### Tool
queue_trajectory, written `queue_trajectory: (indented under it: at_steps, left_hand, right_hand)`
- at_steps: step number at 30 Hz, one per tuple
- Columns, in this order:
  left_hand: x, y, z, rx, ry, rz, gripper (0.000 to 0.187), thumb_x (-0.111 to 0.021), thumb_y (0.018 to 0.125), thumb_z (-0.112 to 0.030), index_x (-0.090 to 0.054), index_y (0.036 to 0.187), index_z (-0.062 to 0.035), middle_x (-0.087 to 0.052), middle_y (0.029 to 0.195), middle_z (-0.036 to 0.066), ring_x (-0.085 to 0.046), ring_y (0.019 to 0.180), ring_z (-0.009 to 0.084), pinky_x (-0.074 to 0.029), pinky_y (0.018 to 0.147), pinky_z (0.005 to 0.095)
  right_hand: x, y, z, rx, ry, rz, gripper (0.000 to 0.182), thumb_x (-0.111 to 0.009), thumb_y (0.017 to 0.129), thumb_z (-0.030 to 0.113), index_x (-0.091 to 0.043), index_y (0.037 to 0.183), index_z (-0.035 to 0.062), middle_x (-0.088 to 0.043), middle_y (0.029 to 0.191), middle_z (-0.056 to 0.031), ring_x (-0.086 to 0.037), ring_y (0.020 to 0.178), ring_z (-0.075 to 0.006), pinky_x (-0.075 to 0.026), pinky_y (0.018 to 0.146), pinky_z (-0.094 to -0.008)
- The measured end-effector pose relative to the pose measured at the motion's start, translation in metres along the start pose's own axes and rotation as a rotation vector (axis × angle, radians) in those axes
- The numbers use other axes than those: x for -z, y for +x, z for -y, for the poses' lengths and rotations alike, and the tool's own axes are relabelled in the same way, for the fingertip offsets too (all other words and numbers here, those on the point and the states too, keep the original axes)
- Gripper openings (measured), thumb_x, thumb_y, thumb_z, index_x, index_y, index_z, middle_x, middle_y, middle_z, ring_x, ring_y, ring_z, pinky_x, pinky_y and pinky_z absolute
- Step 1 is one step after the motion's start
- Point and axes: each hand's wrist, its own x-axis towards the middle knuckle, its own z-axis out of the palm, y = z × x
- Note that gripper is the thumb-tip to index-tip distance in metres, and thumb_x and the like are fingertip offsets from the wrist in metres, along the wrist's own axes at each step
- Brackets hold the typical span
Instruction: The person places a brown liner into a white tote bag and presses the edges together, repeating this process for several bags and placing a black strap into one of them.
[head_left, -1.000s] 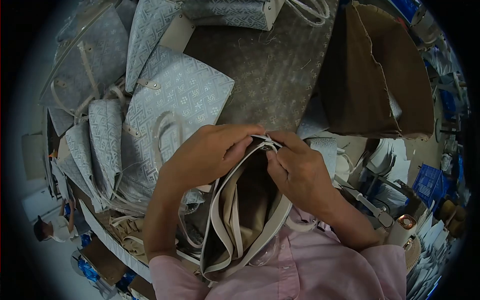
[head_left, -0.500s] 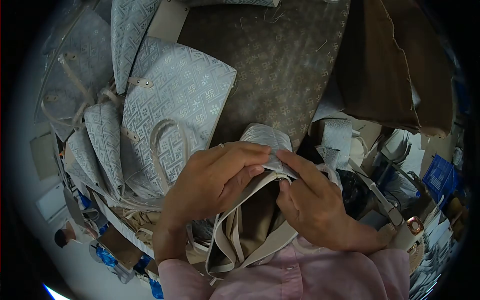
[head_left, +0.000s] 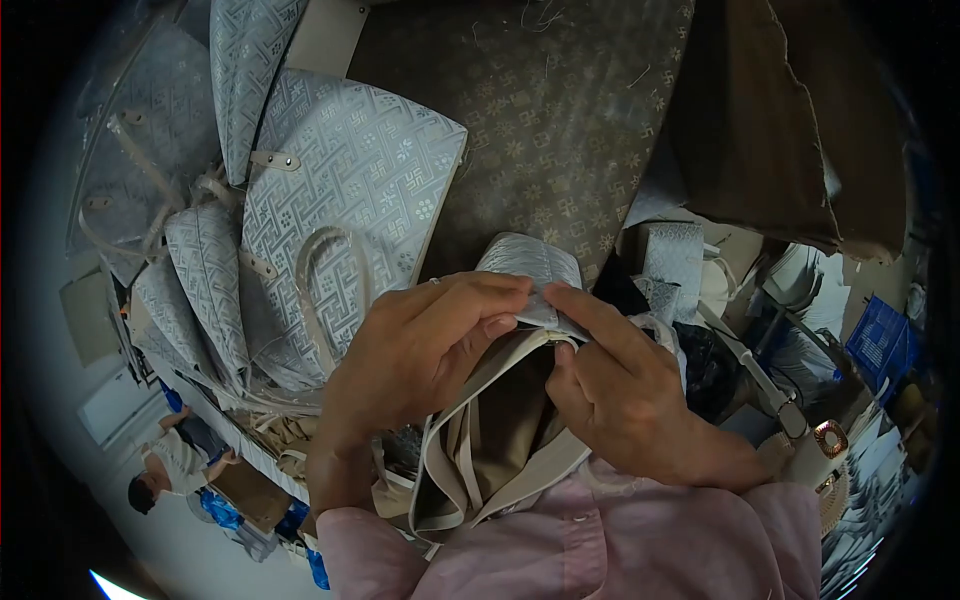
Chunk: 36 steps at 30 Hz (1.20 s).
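A silver-patterned handbag (head_left: 530, 262) lies in front of my chest, its mouth open towards me. Inside it a tan lining (head_left: 508, 450) and pale inner straps (head_left: 465, 455) show. My left hand (head_left: 425, 340) pinches the far edge, fingers on the silver outside and thumb below. My right hand (head_left: 625, 395) grips the same edge close by, index finger on the outside and thumb at the inner side of the rim. The two index fingertips nearly meet over the silver fabric. Whatever lies directly under the fingers is hidden.
Beyond the hands is a brown patterned work surface (head_left: 540, 130) with loose threads. Silver bags (head_left: 350, 180) with pale handles crowd the left. Brown cloth (head_left: 770, 120) hangs at right, above a blue packet (head_left: 885, 345) and piled pieces. Another person (head_left: 180, 460) is at far left.
Both hands have shifted slightly upward in view, still holding the bag's edge, and the fingertips are a little closer. The person at far left shows more of the body now.
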Motion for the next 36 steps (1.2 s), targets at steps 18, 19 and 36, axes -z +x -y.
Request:
queue_trajectory:
  at_steps: [18,19,36]
  left_hand:
    - [0.002,0.001,-0.013,-0.129,0.082,0.049,0.022,-0.065,0.083,-0.017,-0.059,0.098,-0.0019,-0.064,0.092,0.012,-0.065,0.075,0.0277,-0.051,0.061,0.0327]
    - [0.003,0.001,-0.017,-0.111,0.153,0.094,0.024,-0.066,0.082,-0.018,-0.059,0.098,-0.0010,-0.064,0.093,0.012,-0.065,0.077,0.0290,-0.052,0.062,0.0337]
    - [-0.005,0.000,-0.005,-0.194,0.239,0.053,0.017,-0.066,0.081,-0.012,-0.060,0.093,-0.0026,-0.065,0.086,0.009,-0.065,0.073,0.0252,-0.053,0.061,0.0312]
  right_hand:
    - [-0.009,-0.007,0.005,-0.007,-0.062,-0.168,0.017,-0.061,0.074,-0.005,-0.051,0.060,-0.0047,-0.062,0.103,-0.0227,-0.064,0.064,-0.0268,-0.051,0.052,-0.0315]
    - [-0.007,-0.007,0.005,-0.009,-0.061,-0.171,0.017,-0.061,0.074,-0.005,-0.051,0.060,-0.0047,-0.062,0.103,-0.0227,-0.064,0.064,-0.0268,-0.051,0.052,-0.0315]
    - [0.007,-0.018,-0.008,0.053,0.089,-0.037,0.030,-0.063,0.074,-0.006,-0.040,0.054,-0.0026,-0.055,0.119,-0.0251,-0.058,0.055,-0.0209,-0.046,0.046,-0.0295]
